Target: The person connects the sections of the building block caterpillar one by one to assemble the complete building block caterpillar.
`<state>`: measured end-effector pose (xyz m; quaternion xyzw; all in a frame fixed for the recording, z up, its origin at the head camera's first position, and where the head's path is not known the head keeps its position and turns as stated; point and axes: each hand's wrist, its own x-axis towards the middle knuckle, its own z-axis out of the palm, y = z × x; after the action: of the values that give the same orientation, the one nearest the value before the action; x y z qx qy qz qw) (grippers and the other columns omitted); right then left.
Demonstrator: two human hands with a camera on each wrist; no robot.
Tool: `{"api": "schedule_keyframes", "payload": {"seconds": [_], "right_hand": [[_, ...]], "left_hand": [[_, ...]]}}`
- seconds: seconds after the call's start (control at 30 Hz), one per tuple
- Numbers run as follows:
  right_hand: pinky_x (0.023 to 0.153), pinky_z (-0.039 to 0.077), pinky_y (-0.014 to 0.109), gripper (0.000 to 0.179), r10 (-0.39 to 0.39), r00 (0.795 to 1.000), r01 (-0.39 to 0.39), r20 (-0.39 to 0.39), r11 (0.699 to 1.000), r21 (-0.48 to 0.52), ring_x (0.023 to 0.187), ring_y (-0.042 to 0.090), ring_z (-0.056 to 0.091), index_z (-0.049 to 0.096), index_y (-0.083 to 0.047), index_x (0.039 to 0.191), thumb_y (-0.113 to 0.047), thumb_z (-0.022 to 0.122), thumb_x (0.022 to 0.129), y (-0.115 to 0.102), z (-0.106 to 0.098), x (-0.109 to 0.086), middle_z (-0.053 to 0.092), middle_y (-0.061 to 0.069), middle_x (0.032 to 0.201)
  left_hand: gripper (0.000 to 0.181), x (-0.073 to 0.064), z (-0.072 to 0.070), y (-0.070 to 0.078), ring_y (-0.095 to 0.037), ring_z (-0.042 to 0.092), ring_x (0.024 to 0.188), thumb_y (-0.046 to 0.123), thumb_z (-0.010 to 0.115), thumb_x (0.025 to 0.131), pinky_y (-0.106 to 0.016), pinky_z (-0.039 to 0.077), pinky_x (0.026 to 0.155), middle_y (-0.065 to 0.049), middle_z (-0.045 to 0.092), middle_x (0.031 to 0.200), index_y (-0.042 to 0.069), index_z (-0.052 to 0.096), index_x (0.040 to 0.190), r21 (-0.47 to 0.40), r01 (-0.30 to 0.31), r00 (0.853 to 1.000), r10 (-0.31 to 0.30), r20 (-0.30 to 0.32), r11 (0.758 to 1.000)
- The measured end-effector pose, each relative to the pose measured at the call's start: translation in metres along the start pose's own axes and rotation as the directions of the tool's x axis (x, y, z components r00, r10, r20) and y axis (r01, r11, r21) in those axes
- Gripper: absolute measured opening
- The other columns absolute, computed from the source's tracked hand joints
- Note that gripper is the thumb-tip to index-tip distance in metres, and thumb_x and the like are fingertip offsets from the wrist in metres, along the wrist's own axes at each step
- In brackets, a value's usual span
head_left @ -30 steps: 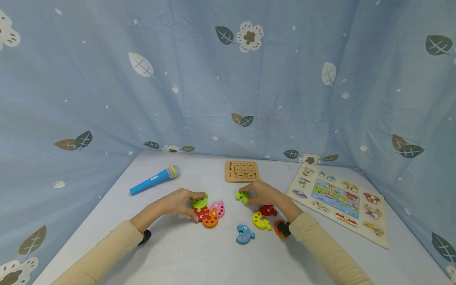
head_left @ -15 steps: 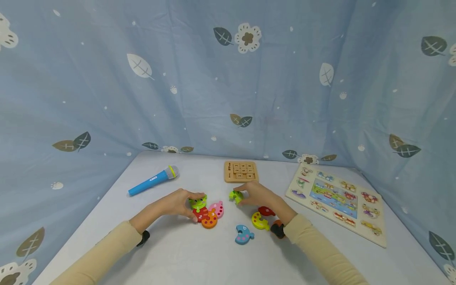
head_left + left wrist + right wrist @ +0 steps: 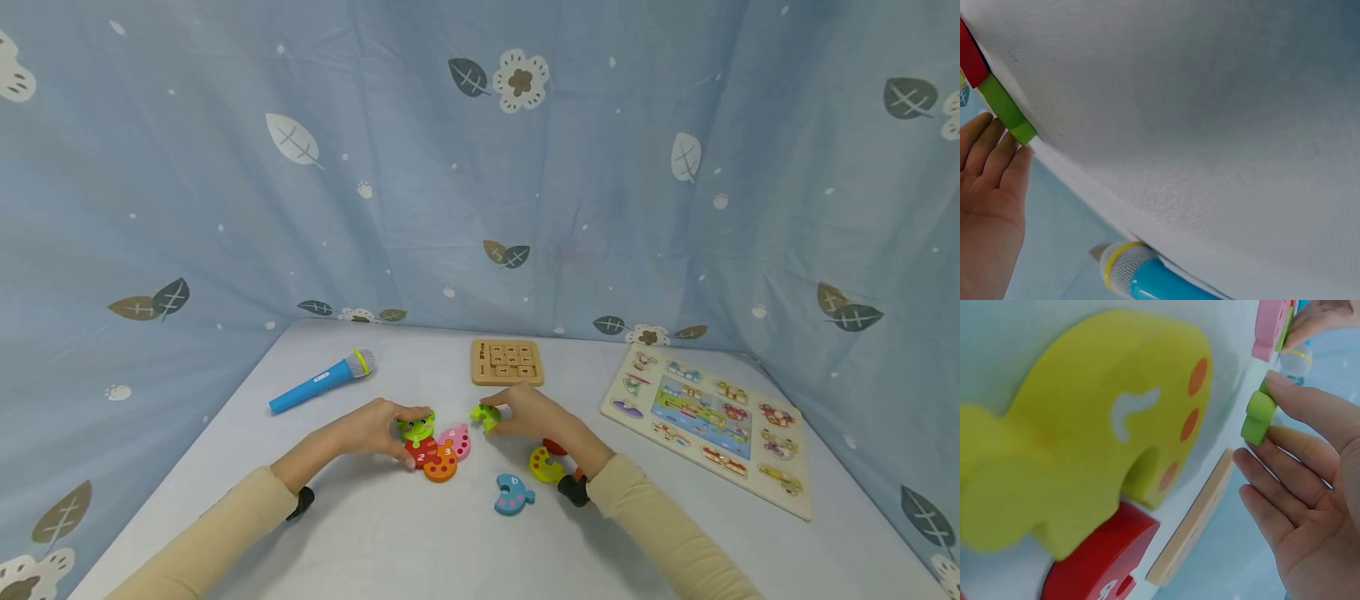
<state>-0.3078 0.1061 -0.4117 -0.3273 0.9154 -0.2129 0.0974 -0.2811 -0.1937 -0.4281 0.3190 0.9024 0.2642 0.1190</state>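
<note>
My left hand (image 3: 375,429) grips the joined part of a caterpillar number puzzle, thumb and fingers spanning its green smiling head (image 3: 417,427) and the red piece numbered 2 (image 3: 421,452). An orange piece numbered 3 (image 3: 441,466) and a pink piece (image 3: 455,442) are linked on. Just right of the pink piece, my right hand (image 3: 531,412) pinches a light-green puzzle piece (image 3: 486,417) between thumb and fingers. In the right wrist view this green piece (image 3: 1259,412) is seen edge-on, apart from the pink one. Only the head's green edge (image 3: 1007,107) shows at the left fingertips.
Loose yellow (image 3: 545,465), blue (image 3: 512,494) and red (image 3: 555,447) pieces lie near the right forearm, which partly covers an orange one. A wooden number board (image 3: 507,363) sits behind, a blue toy microphone (image 3: 322,382) at left, a picture peg puzzle (image 3: 705,421) at right.
My right hand has moved left with the green piece, bringing it closer to the pink piece. The left hand keeps its place on the joined puzzle.
</note>
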Motion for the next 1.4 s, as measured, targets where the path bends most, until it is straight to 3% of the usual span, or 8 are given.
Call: {"api": "schedule_keyframes", "payload": {"seconds": [0.2,0.4,0.53,0.63,0.87,1.4], "right_hand": [[0.054,0.039,0.016,0.05,-0.03,0.999,0.03,-0.01,1.0,-0.003,0.084,0.017,0.06,0.065,-0.007,0.126,-0.02,0.081,0.08,-0.007,0.001,0.003,0.065,0.007,0.124],[0.059,0.044,0.016,0.05,-0.051,0.999,0.051,-0.009,0.999,-0.005,0.086,0.015,0.061,0.063,-0.007,0.127,-0.017,0.08,0.081,-0.014,0.003,0.006,0.063,0.008,0.126],[0.075,0.051,0.018,0.05,-0.058,0.998,0.058,-0.004,0.998,-0.017,0.103,0.015,0.064,0.063,-0.007,0.127,-0.016,0.08,0.08,-0.018,0.004,0.008,0.063,0.006,0.126],[0.091,0.05,0.023,0.05,-0.068,0.998,0.068,-0.004,0.997,-0.029,0.119,0.018,0.057,0.063,-0.007,0.127,-0.015,0.08,0.08,-0.02,0.005,0.009,0.063,0.005,0.126],[0.097,0.047,0.029,0.049,-0.072,0.997,0.073,0.012,0.996,-0.041,0.12,0.019,0.057,0.064,-0.006,0.125,-0.015,0.08,0.08,-0.024,0.007,0.012,0.064,0.005,0.125],[0.095,0.048,0.026,0.046,-0.089,0.995,0.094,0.05,0.99,-0.11,0.116,0.018,0.059,0.066,-0.006,0.123,-0.012,0.081,0.079,-0.03,0.009,0.016,0.066,0.004,0.121]], "left_hand": [[0.082,-0.001,0.0,0.0,-0.029,0.045,0.131,0.042,0.086,0.068,-0.049,0.041,0.103,-0.007,0.053,0.139,0.01,0.055,0.137,-0.003,-0.001,1.0,0.001,-0.002,1.0],[0.082,-0.002,-0.001,0.001,-0.028,0.044,0.132,0.043,0.085,0.069,-0.048,0.041,0.103,-0.006,0.053,0.139,0.01,0.055,0.137,-0.003,-0.001,1.0,0.001,-0.004,1.0],[0.082,-0.001,-0.001,0.002,-0.028,0.044,0.132,0.043,0.085,0.068,-0.048,0.041,0.104,-0.006,0.053,0.139,0.01,0.055,0.137,0.005,0.008,1.0,-0.008,-0.004,1.0],[0.082,-0.001,-0.001,0.001,-0.029,0.045,0.131,0.043,0.085,0.068,-0.048,0.041,0.103,-0.006,0.053,0.139,0.011,0.056,0.137,0.012,0.01,1.0,-0.01,-0.004,1.0],[0.082,0.0,-0.001,0.0,-0.03,0.045,0.131,0.043,0.085,0.068,-0.049,0.041,0.103,-0.006,0.053,0.139,0.011,0.056,0.137,0.023,0.006,1.0,-0.006,-0.005,1.0],[0.082,0.0,0.001,0.0,-0.03,0.045,0.131,0.043,0.085,0.068,-0.049,0.04,0.103,-0.005,0.052,0.14,0.01,0.055,0.137,0.013,0.002,1.0,-0.002,-0.006,1.0]]}}
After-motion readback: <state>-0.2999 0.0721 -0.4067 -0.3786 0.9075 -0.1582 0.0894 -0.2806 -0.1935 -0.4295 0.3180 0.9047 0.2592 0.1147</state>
